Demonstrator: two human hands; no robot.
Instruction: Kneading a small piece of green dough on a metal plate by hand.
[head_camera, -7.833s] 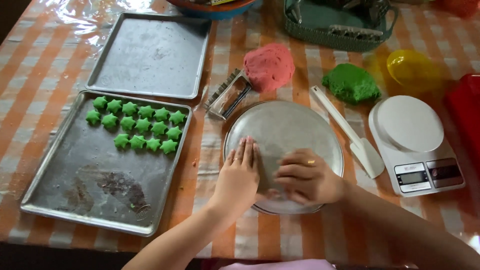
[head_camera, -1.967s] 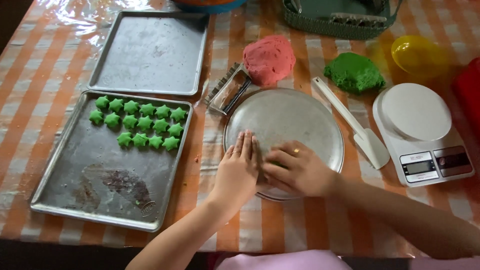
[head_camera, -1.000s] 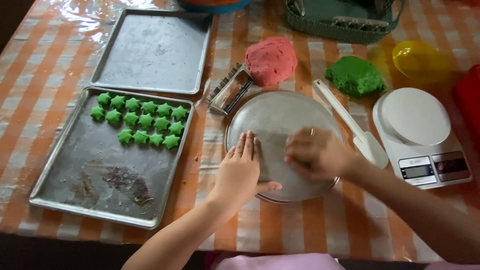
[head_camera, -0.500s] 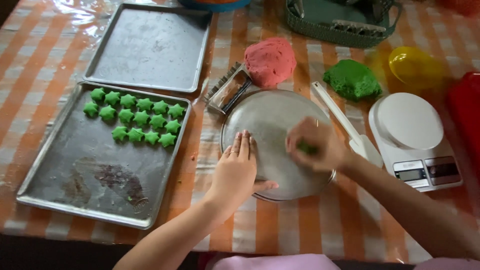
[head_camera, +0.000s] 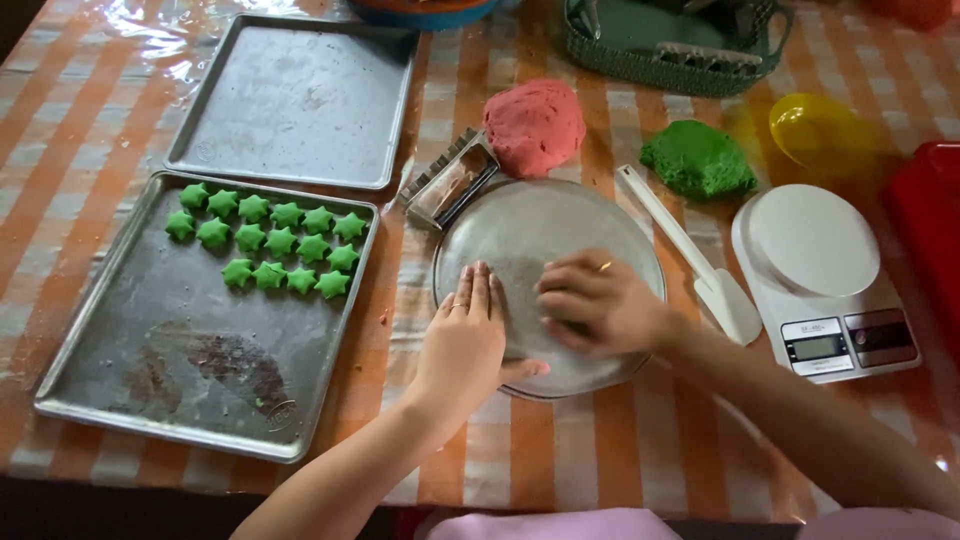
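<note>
Round metal plate (head_camera: 520, 225) beneath both hands (head_camera: 530, 320)

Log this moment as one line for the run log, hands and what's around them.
left hand flat on round metal plate rim | right hand pressing on plate, what's beneath hidden | green star shapes on baking tray | green dough, red dough behind

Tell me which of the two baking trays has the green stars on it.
The nearer tray, left of the left hand; the farther tray holds none.

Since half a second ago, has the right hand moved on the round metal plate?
Yes. The right hand came back from the round metal plate's right edge toward its middle, closer to the left hand.
</note>
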